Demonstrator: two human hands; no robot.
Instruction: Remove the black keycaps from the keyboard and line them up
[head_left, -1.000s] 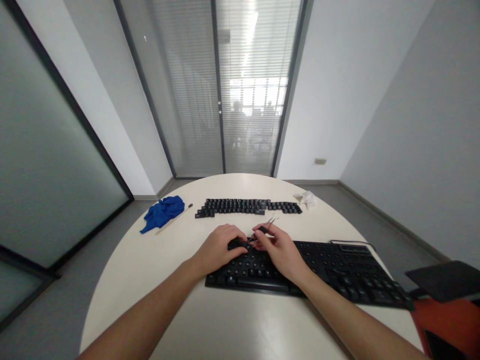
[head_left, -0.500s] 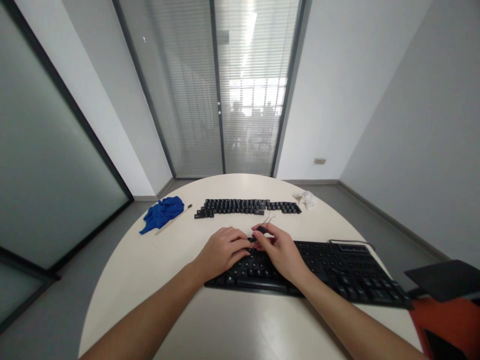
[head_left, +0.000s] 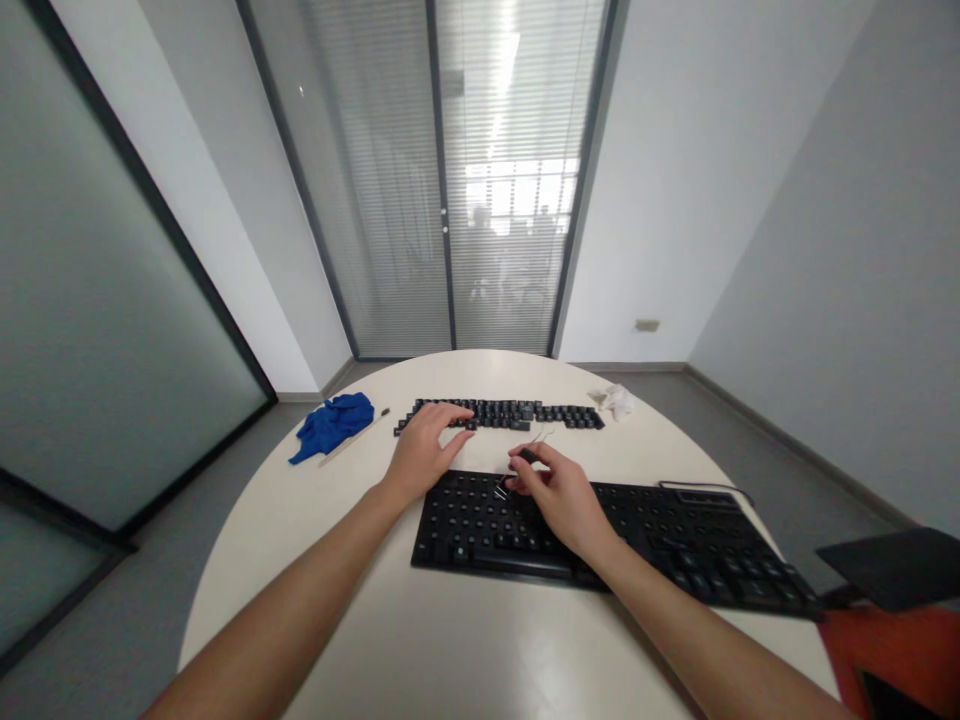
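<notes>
My left hand (head_left: 426,450) is over the lower edge of the rows of loose black keycaps (head_left: 499,412) laid out on the table. Between its thumb and index fingertip sits one dark keycap (head_left: 471,425), small in the picture. My right hand (head_left: 553,490) grips a keycap puller (head_left: 528,456) with a dark handle; thin wires stick out from its far end and shiny metal shows at its near end. This hand is above the black keyboard (head_left: 480,535), whose left part has many bare key posts, while keycaps remain on its right end.
A blue cloth (head_left: 334,425) lies at the left of the round table (head_left: 315,600), beside a thin wooden brush (head_left: 352,443). White crumpled tissue (head_left: 616,400) is at the back right. A red and black chair (head_left: 892,640) stands at the lower right.
My left hand has left the puller and the keyboard, moving forward and left to the keycap rows. My right hand stays over the keyboard with the puller.
</notes>
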